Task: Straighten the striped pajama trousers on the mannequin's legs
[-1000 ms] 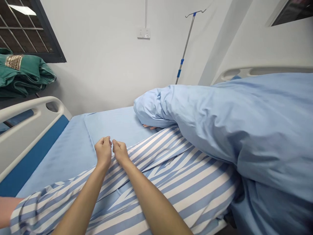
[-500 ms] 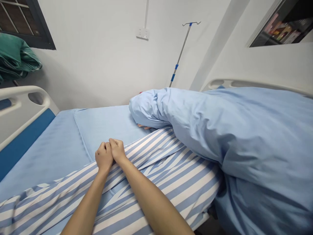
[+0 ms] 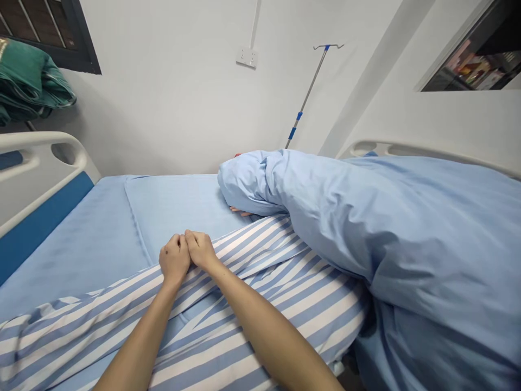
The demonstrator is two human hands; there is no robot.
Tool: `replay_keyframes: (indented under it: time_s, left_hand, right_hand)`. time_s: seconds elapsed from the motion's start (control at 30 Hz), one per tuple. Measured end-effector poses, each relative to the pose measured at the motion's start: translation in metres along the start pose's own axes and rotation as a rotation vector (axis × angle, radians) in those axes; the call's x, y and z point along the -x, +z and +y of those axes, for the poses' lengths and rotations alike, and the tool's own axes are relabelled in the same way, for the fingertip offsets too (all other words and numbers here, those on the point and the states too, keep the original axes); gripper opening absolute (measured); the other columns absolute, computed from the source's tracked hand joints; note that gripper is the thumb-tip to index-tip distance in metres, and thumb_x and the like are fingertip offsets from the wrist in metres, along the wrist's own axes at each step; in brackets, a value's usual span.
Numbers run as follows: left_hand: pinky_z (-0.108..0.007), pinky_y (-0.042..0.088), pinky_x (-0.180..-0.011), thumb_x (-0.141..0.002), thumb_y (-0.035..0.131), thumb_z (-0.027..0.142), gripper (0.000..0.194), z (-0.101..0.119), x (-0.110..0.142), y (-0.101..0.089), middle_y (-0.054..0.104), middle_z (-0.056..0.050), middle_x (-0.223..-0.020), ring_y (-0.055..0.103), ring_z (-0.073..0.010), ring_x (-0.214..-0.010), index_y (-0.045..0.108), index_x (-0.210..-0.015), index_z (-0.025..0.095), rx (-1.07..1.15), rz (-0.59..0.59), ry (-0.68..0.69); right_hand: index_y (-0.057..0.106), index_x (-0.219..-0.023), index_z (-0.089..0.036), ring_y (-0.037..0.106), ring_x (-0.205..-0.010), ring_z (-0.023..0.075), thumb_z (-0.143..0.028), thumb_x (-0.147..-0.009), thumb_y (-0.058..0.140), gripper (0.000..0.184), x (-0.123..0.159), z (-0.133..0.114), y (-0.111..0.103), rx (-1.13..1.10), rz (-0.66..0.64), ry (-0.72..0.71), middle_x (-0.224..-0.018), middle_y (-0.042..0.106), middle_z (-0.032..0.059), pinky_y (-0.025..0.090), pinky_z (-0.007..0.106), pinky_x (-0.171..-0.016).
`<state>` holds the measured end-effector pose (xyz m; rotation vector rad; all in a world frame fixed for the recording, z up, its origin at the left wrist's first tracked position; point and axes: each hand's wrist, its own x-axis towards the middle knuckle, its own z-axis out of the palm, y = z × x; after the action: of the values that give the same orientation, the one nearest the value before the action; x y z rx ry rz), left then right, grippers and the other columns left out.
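Side by side on the bed, my left hand and my right hand are both closed, knuckles up and touching each other. They grip the far edge of a blue-and-white striped bed sheet, which is bunched and folded across the near part of the mattress. My fingertips are hidden under the fists. Beyond them, the plain light-blue mattress cover shows. To the right, a thick light-blue quilt lies heaped over part of the striped sheet.
A bed end board in white and blue stands at the left, with a green folded blanket behind it. Another end board is behind the quilt. An IV pole rises near the wall socket.
The view has shifted slightly, and the wall, pole and quilt sit a little further right. Both hands keep their closed grip at nearly the same place on the sheet.
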<state>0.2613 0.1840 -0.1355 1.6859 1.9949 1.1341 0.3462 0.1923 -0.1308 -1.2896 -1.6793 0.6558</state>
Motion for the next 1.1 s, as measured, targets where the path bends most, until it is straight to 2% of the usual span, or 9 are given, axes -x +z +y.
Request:
replay_keyframes:
  time_s: [0.23, 0.37, 0.47, 0.57, 0.67, 0.77, 0.87, 1.1]
  left_hand:
    - [-0.025, 0.024, -0.053, -0.082, 0.034, 0.035, 0.032, -0.002, -0.001, 0.003, 0.044, 0.002, -0.051, 0.037, -0.0110, -0.052, 0.038, -0.054, 0.020, 0.046, 0.005, 0.026]
    - [-0.025, 0.025, -0.052, -0.081, 0.034, 0.033, 0.032, 0.000, -0.002, 0.002, 0.043, 0.003, -0.050, 0.037, -0.0106, -0.052, 0.037, -0.053, 0.020, 0.068, -0.010, 0.027]
    - [-0.024, 0.026, -0.051, -0.078, 0.037, 0.032, 0.029, 0.015, -0.006, 0.003, 0.039, 0.004, -0.048, 0.037, -0.0103, -0.051, 0.038, -0.051, 0.019, 0.112, -0.016, -0.003]
    - [-0.023, 0.029, -0.050, -0.076, 0.038, 0.032, 0.027, 0.040, -0.009, 0.008, 0.036, 0.005, -0.048, 0.036, -0.0093, -0.050, 0.037, -0.052, 0.020, 0.296, 0.059, -0.044]
    - [-0.023, 0.032, -0.050, -0.078, 0.035, 0.033, 0.027, 0.058, -0.007, 0.019, 0.038, 0.005, -0.050, 0.038, -0.0092, -0.050, 0.034, -0.054, 0.021, 0.396, 0.117, -0.039]
    - [-0.023, 0.032, -0.053, -0.079, 0.036, 0.032, 0.028, 0.056, -0.002, 0.031, 0.040, 0.005, -0.050, 0.038, -0.0094, -0.052, 0.035, -0.054, 0.020, 0.303, 0.164, -0.025]
    - [-0.024, 0.028, -0.053, -0.079, 0.037, 0.029, 0.029, 0.043, 0.002, 0.037, 0.039, 0.005, -0.049, 0.036, -0.0094, -0.051, 0.033, -0.052, 0.020, 0.243, 0.141, -0.028]
    - [-0.026, 0.022, -0.053, -0.081, 0.033, 0.028, 0.029, 0.035, -0.001, 0.038, 0.038, 0.004, -0.049, 0.032, -0.0104, -0.050, 0.029, -0.053, 0.021, 0.196, 0.079, -0.017]
  right_hand:
    - [0.052, -0.056, -0.018, 0.043, -0.055, 0.0106, -0.040, -0.089, 0.029, 0.046, -0.001, 0.008, 0.003, -0.054, 0.011, -0.011, -0.053, 0.049, -0.0012, 0.029, 0.022, -0.052]
    - [0.046, -0.051, -0.017, 0.041, -0.052, 0.0095, -0.044, -0.085, 0.035, 0.045, -0.006, 0.009, 0.000, -0.212, 0.005, 0.044, -0.049, 0.045, -0.0026, 0.029, 0.020, -0.049]
    - [0.037, -0.048, -0.018, 0.035, -0.045, 0.0076, -0.044, -0.082, 0.038, 0.044, -0.014, 0.010, -0.005, -0.449, 0.034, 0.153, -0.044, 0.036, -0.0048, 0.029, 0.020, -0.045]
    - [0.030, -0.049, -0.020, 0.026, -0.037, 0.0065, -0.042, -0.081, 0.038, 0.040, -0.021, 0.009, -0.013, -0.683, 0.030, 0.322, -0.039, 0.028, -0.0068, 0.024, 0.020, -0.038]
    - [0.030, -0.051, -0.021, 0.025, -0.037, 0.0067, -0.041, -0.079, 0.041, 0.037, -0.022, 0.010, -0.019, -0.779, 0.084, 0.376, -0.040, 0.027, -0.0070, 0.023, 0.021, -0.036]
    - [0.032, -0.051, -0.020, 0.028, -0.043, 0.0070, -0.038, -0.076, 0.045, 0.033, -0.020, 0.013, -0.019, -0.782, 0.169, 0.327, -0.044, 0.029, -0.0066, 0.027, 0.020, -0.039]
    - [0.031, -0.052, -0.020, 0.028, -0.047, 0.0070, -0.036, -0.075, 0.046, 0.032, -0.018, 0.016, -0.016, -0.723, 0.208, 0.272, -0.048, 0.028, -0.0065, 0.027, 0.019, -0.042]
    - [0.028, -0.051, -0.019, 0.027, -0.049, 0.0071, -0.034, -0.076, 0.045, 0.033, -0.015, 0.012, -0.016, -0.558, 0.209, 0.232, -0.050, 0.026, -0.0063, 0.026, 0.019, -0.044]
